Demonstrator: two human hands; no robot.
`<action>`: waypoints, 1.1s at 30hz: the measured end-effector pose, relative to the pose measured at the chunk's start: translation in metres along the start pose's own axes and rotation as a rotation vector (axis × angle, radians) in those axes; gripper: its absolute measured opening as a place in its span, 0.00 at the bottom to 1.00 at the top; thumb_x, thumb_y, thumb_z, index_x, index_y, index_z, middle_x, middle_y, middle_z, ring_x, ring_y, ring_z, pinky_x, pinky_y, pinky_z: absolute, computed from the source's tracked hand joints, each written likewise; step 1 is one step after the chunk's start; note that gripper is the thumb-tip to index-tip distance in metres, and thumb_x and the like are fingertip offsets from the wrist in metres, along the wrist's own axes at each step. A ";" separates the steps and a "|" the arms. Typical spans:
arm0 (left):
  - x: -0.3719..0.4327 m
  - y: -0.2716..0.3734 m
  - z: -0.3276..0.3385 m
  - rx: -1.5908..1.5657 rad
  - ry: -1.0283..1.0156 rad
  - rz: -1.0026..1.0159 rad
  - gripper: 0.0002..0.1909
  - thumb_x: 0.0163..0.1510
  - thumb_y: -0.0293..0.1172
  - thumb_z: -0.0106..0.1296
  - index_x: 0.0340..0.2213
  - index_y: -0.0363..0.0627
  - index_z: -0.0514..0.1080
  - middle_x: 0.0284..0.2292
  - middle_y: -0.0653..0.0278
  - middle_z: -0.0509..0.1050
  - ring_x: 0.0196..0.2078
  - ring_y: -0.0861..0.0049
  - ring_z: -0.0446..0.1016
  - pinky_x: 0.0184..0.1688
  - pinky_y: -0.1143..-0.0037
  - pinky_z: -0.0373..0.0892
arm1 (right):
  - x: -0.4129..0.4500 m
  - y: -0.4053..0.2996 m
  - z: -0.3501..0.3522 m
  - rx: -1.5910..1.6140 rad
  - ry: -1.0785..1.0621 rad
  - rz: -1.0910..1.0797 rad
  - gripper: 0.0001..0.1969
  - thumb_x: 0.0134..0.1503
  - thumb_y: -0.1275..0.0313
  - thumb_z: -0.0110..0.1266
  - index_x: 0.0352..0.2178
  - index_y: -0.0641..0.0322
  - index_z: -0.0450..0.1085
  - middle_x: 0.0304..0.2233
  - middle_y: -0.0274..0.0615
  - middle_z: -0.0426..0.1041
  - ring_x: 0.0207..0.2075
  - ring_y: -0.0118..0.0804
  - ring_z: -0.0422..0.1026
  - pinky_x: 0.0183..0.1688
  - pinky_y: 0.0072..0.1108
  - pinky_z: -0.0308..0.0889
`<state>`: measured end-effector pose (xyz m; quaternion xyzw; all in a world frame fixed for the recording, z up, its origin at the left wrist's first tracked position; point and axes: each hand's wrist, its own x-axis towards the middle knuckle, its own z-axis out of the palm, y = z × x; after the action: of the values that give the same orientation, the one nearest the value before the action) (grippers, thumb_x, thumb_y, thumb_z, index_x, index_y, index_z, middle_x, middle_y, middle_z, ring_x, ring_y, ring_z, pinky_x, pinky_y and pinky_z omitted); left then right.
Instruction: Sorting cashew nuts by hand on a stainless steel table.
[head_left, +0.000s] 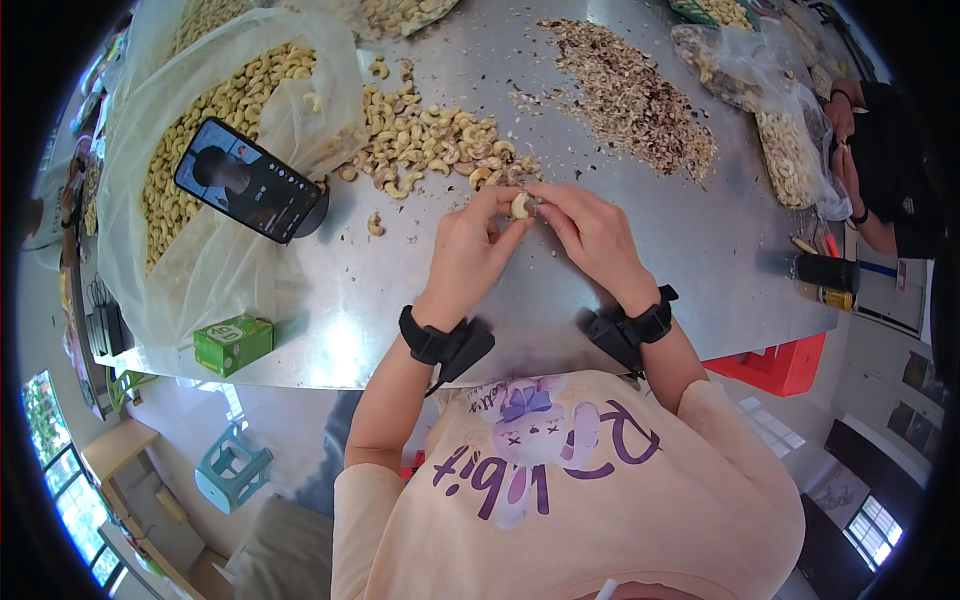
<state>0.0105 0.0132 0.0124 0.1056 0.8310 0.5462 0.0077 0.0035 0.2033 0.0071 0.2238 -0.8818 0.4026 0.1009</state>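
A single pale cashew kernel (520, 205) is pinched between the thumb and forefinger of my left hand (474, 236). My right hand (592, 232) meets it from the other side, its thumb and forefinger at the kernel's edge, where a dark bit shows; whether they grip the kernel or only a scrap of skin is hard to tell. Just beyond my fingertips lies a loose pile of cashews (435, 142), some still with brownish skin. A heap of flaked cashew skins (637, 101) spreads farther off to the right. One cashew (375, 223) rests apart, left of my left hand.
A large clear plastic bag of cashews (169, 184) fills the left side, with a phone (247, 180) on a stand before it. A green box (234, 345) sits near the metal table's (465, 300) front edge. At right are bagged cashews (784, 157), a black-lidded jar (825, 274) and another person's hands (841, 142).
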 end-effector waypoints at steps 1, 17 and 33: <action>0.000 0.000 0.000 -0.003 -0.002 0.010 0.18 0.52 0.24 0.60 0.45 0.40 0.72 0.31 0.58 0.81 0.18 0.78 0.71 0.23 0.78 0.67 | 0.000 0.000 0.001 0.026 0.008 0.007 0.14 0.59 0.72 0.56 0.47 0.55 0.72 0.38 0.44 0.79 0.36 0.47 0.78 0.36 0.30 0.73; 0.000 0.003 0.000 -0.234 -0.113 -0.008 0.18 0.60 0.20 0.49 0.52 0.40 0.64 0.36 0.52 0.80 0.34 0.73 0.79 0.36 0.77 0.71 | -0.003 0.001 -0.009 0.324 -0.249 0.290 0.18 0.61 0.73 0.52 0.53 0.53 0.65 0.27 0.43 0.78 0.25 0.41 0.78 0.29 0.27 0.70; -0.002 -0.003 0.001 -0.184 -0.111 0.029 0.17 0.61 0.22 0.48 0.52 0.43 0.66 0.34 0.58 0.79 0.34 0.75 0.77 0.39 0.78 0.70 | 0.000 -0.003 -0.010 0.375 -0.230 0.305 0.11 0.62 0.72 0.52 0.46 0.59 0.66 0.22 0.39 0.75 0.23 0.31 0.75 0.28 0.22 0.66</action>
<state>0.0124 0.0119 0.0089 0.1467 0.7738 0.6137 0.0556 0.0054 0.2090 0.0154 0.1472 -0.8210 0.5416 -0.1050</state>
